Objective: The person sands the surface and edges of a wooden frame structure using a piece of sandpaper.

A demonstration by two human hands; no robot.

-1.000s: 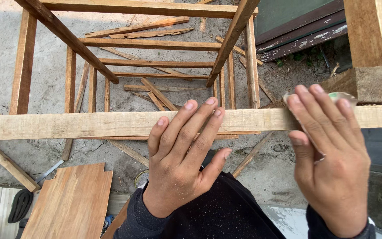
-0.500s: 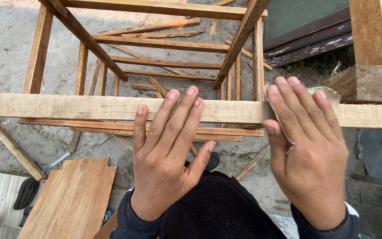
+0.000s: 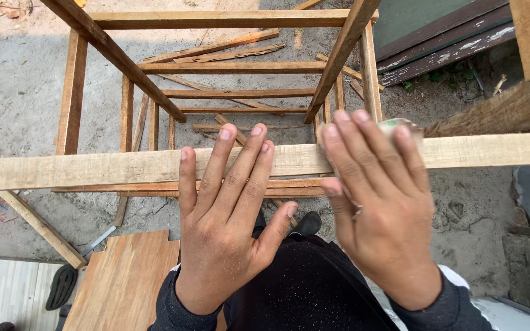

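Your left hand (image 3: 225, 227) lay flat, fingers spread, on the rail (image 3: 118, 168). Your right hand (image 3: 378, 202) pressed one pad (image 3: 400, 127), mostly hidden, onto it. One frame (image 3: 216, 67) stood beyond; one board (image 3: 124, 282) lay near-left.

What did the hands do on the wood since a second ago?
The right hand, pressing a pale pad on the wooden rail, slid left along it toward the left hand. The left hand also shifted a little left. Nothing was picked up or let go; the left hand stays flat on the rail.
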